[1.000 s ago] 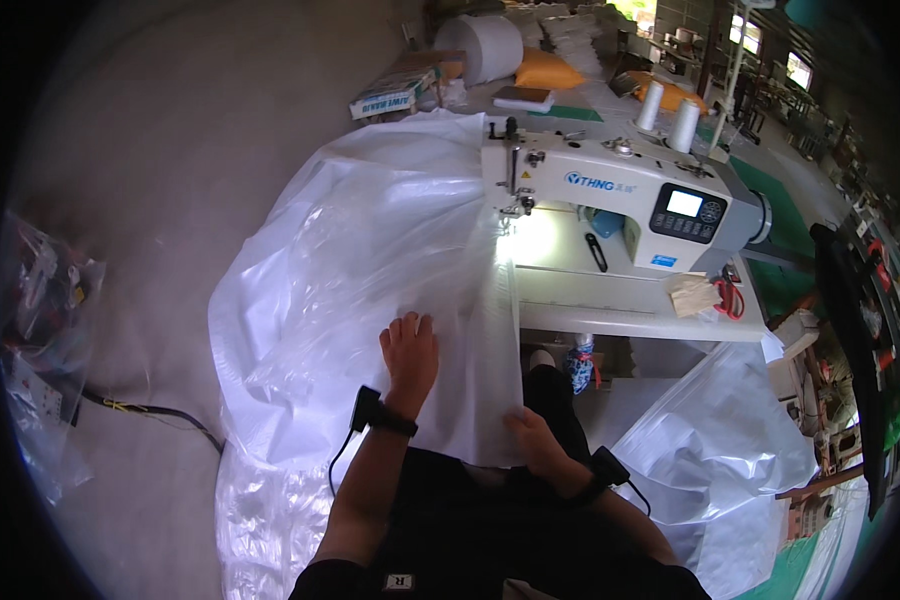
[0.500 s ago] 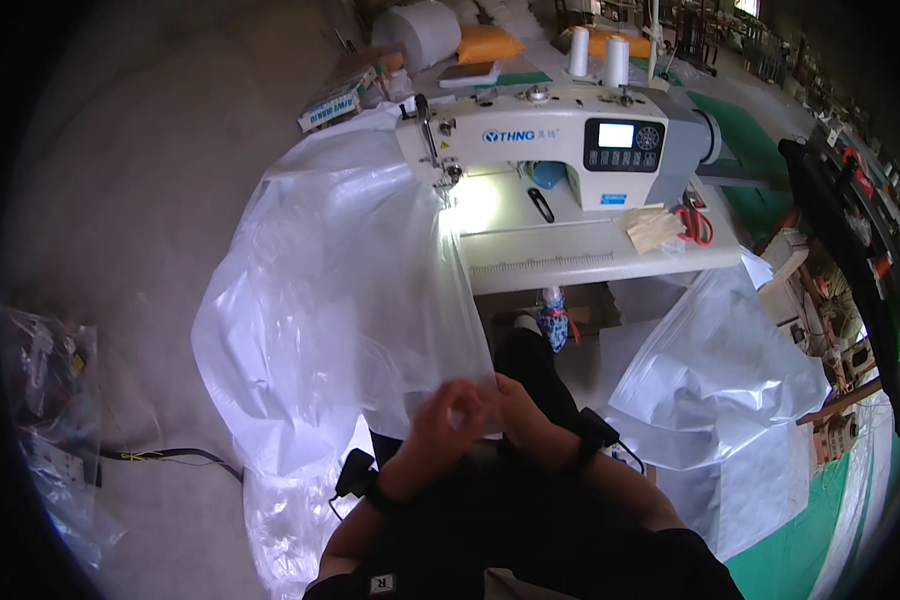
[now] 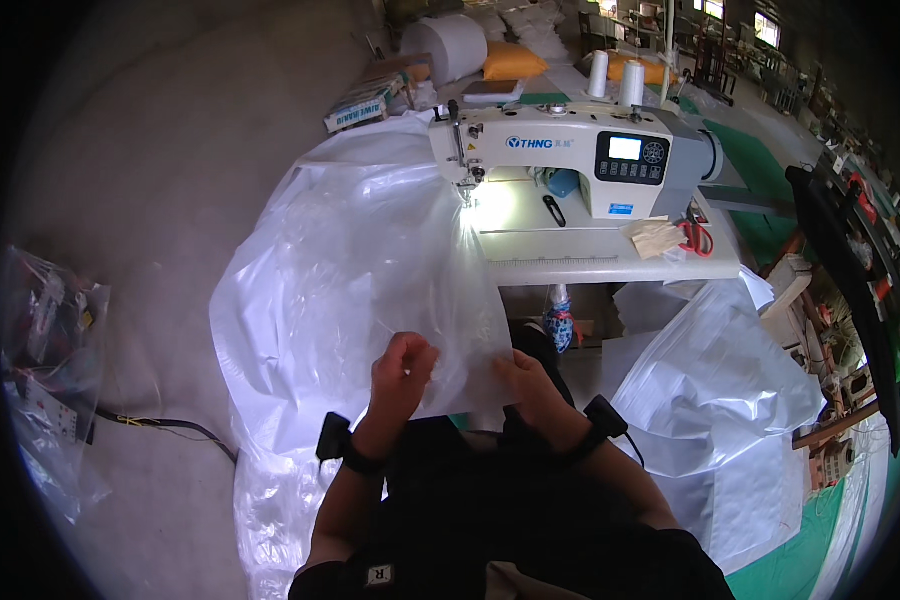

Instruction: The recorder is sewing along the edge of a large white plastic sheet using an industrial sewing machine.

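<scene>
A large translucent white plastic sheet (image 3: 340, 270) hangs from the lit needle area of a white sewing machine (image 3: 540, 145) and spreads down toward my lap. My right hand (image 3: 532, 388) pinches the sheet's lower right edge, its fingertips partly behind the film. To its left, my left hand (image 3: 403, 372) is raised in front of the sheet with fingers curled together; what they hold, if anything, does not show. Under the presser foot the film gathers into folds.
On the machine table lie black thread snips (image 3: 554, 210), red-handled scissors (image 3: 697, 238) and tan paper pieces (image 3: 654, 238). Two white thread cones (image 3: 631, 84) stand behind. More white sheeting (image 3: 715, 390) drapes at the right. A clear bag (image 3: 55, 370) and black cable (image 3: 170, 424) lie at the left.
My left hand has moved up and left, away from my right hand. The right hand has shifted slightly right and up, still at the sheet's edge. The view has tilted a little.
</scene>
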`<state>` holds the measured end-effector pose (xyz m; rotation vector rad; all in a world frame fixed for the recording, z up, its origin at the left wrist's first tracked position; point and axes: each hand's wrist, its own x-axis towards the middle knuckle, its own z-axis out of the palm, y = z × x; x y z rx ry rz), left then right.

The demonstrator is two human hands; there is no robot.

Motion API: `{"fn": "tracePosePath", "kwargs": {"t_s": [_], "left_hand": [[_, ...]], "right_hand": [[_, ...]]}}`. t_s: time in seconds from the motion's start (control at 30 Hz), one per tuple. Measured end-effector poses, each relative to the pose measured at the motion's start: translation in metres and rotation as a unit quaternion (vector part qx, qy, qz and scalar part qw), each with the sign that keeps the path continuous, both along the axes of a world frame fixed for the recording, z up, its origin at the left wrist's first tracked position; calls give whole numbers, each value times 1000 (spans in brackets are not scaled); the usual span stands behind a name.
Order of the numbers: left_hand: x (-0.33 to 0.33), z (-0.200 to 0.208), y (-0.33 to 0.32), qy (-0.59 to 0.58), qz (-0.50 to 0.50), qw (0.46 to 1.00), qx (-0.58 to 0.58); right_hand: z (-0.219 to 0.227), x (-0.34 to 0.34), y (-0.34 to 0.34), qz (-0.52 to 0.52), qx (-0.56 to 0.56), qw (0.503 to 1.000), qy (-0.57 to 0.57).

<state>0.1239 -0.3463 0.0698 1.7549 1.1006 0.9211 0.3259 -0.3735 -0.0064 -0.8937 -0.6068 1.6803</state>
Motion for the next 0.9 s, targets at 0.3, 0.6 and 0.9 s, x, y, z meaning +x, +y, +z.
{"fn": "tracePosePath", "kwargs": {"t_s": [0.3,0.6,0.9], "left_hand": [[-18,-53,34,-182,64,981,14],[-88,-22,82,-210,277,938,23],[-88,-65,103,-144,322,933,-76]], "right_hand": [[-2,7,2,-8,2,998,-59],[4,-4,0,14,-39,998,-39],[10,-10,-4,14,-38,997,-60]]}}
